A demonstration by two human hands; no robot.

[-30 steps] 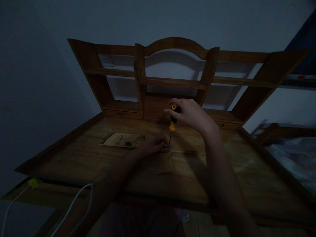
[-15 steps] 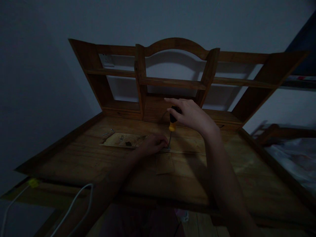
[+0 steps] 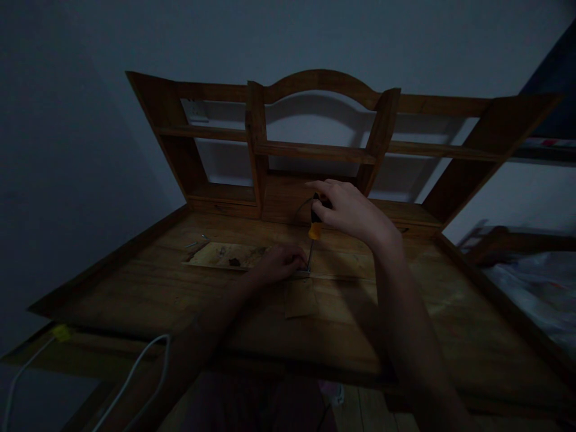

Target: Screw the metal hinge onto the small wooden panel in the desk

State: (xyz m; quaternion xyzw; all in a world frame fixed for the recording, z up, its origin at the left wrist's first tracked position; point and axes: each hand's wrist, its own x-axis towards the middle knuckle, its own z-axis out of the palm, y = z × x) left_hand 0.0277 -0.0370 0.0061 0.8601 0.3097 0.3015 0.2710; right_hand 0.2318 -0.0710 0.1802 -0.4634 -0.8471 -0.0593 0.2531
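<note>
My right hand [image 3: 344, 205] is closed around the black and yellow handle of a screwdriver [image 3: 314, 231], index finger stretched out over its top. The screwdriver stands nearly upright, its shaft leaning slightly, tip down at the edge of a narrow wooden board [image 3: 216, 254]. Right beside the tip, my left hand [image 3: 285, 261] lies low over the board with its fingers curled together; whatever they pinch is hidden. A small metal piece seems to sit under the tip, too dark to name. The board's left end is rough, with dark knots.
The wooden desk [image 3: 153, 282] carries a shelf unit [image 3: 315, 150] along its back. Thin metal screws or nails [image 3: 191, 245] lie left of the board. A flat square piece [image 3: 300, 302] lies in front. A white cable [image 3: 135, 366] loops at the front left.
The screwdriver handle and my right fingers have shifted slightly, with the fingers now curled a little differently around the handle. My left hand stays in place.
</note>
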